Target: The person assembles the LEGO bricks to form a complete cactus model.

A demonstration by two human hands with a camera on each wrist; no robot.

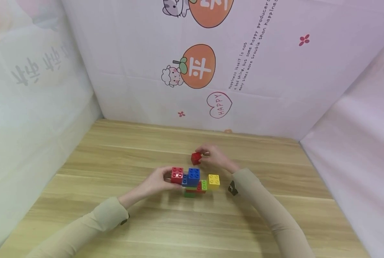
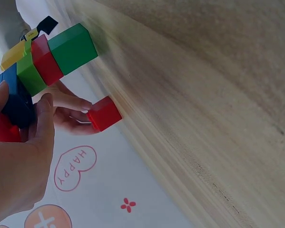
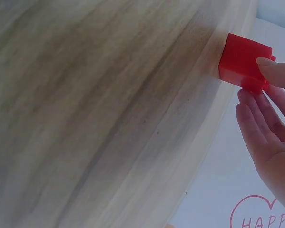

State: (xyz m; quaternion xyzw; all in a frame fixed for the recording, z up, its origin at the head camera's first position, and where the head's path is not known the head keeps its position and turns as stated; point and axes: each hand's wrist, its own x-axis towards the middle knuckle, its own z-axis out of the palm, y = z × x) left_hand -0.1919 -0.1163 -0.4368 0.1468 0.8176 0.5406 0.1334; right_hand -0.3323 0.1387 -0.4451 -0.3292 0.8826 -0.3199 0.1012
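My left hand grips the left end of a built group of toy building bricks, its thumb and fingers around a red brick and the blue brick joined to it. A taller blue brick rises beside these. Lower in the stack are a lime green brick, a red one and a dark green brick at the bottom. A yellow brick sticks out at the right end. Beyond the stack, my right hand pinches a separate red brick between thumb and fingers, close over the table.
The wooden table is bounded by a printed white cloth at the back and plain-looking cloth walls on both sides. A dark strap end hangs by the right sleeve.
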